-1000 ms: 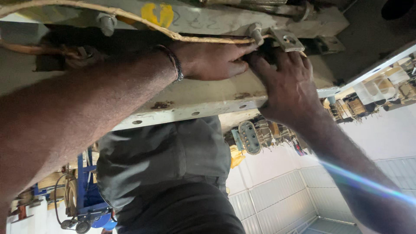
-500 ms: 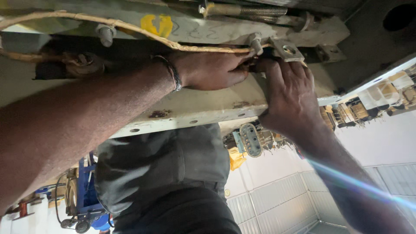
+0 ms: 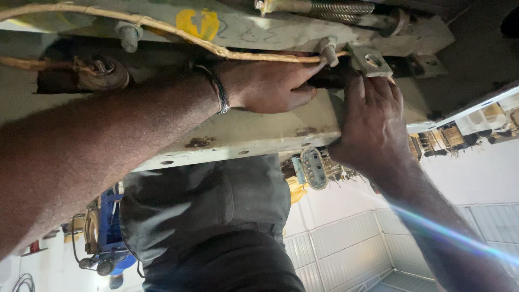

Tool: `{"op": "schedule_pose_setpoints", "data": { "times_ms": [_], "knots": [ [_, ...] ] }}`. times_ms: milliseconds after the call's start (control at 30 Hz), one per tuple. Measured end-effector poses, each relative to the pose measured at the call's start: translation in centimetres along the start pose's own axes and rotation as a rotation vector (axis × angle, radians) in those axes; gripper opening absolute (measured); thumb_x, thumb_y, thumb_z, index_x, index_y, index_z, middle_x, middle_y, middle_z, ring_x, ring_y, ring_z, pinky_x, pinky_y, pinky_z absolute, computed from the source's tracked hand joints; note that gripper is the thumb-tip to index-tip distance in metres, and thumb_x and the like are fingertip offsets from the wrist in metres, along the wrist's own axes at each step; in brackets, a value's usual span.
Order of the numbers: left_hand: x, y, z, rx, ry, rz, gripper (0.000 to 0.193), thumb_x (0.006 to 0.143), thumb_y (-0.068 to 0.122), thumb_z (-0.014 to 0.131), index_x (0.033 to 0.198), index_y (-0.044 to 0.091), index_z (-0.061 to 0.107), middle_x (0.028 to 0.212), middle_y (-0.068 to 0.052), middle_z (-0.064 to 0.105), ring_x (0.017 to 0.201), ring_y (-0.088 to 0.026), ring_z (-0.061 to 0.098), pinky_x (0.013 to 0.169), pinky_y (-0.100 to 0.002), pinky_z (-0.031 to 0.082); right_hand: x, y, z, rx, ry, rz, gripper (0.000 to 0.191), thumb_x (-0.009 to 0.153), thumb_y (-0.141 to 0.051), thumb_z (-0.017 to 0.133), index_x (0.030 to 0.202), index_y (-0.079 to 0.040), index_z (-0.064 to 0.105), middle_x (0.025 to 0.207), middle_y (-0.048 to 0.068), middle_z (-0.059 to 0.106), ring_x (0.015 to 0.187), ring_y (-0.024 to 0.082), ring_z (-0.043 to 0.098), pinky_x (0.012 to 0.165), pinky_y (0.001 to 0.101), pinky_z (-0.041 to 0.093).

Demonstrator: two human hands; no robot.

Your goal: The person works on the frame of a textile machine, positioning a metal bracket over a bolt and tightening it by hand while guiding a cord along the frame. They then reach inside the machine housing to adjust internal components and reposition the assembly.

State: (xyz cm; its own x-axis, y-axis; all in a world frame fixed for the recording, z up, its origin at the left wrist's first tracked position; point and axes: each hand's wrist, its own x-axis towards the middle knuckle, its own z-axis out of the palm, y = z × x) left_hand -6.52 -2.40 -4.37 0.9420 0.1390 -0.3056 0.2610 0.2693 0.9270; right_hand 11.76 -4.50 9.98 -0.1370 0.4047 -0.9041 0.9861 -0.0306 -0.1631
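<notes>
The view is dim near the top, where the pale frame (image 3: 238, 135) and the dark gap behind the left hand (image 3: 270, 86) lie in deep shadow, while the white tiled wall (image 3: 346, 238) below is brightly lit and slightly washed out. A bluish lens-flare streak (image 3: 438, 230) crosses the right forearm (image 3: 432, 216) diagonally. The near left forearm (image 3: 81, 157) is soft and out of focus, and the blue machine (image 3: 108, 232) at the lower left is blurred.

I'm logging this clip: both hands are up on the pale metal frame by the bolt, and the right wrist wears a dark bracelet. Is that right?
Not quite. In the head view the dark bracelet is on the left wrist; the right wrist is bare. Both the left hand and the right hand are up on the pale metal frame by the bolt.
</notes>
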Motion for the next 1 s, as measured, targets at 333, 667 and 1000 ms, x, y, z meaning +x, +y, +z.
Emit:
{"op": "schedule_pose_setpoints", "data": {
  "times_ms": [333,667,1000],
  "knots": [
    [0.1,0.5,-0.5,0.101,0.04,0.083,0.054,0.1,0.036,0.057,0.139,-0.002,0.051,0.119,-0.024,0.066,0.106,-0.038,0.066,0.093,-0.048,0.051,-0.4,0.4,-0.6,0.023,0.026,-0.045,0.085,0.057,-0.014,0.083,0.13,0.015,0.051,0.113,0.03,0.063,0.111,0.045,0.06,0.104,0.055,0.046],
    [0.5,-1.3,0.9,0.154,0.008,0.07,0.068,0.099,0.044,0.054,0.153,0.005,0.041,0.142,-0.026,0.055,0.124,-0.041,0.058,0.105,-0.05,0.045,-0.6,-0.1,-0.7,-0.009,0.02,-0.064,0.093,0.053,-0.013,0.082,0.135,0.014,0.048,0.116,0.03,0.063,0.116,0.045,0.059,0.109,0.0533,0.042],
    [-0.1,1.6,-1.4,0.085,-0.161,-0.103,0.055,0.1,0.042,0.053,0.138,0.001,0.049,0.116,-0.021,0.067,0.106,-0.035,0.067,0.096,-0.047,0.052,-1.0,-0.2,-0.8,0.016,0.045,-0.014,0.1,0.047,-0.011,0.08,0.139,0.009,0.045,0.122,0.03,0.061,0.121,0.046,0.053,0.107,0.0557,0.039]
  ]
}}
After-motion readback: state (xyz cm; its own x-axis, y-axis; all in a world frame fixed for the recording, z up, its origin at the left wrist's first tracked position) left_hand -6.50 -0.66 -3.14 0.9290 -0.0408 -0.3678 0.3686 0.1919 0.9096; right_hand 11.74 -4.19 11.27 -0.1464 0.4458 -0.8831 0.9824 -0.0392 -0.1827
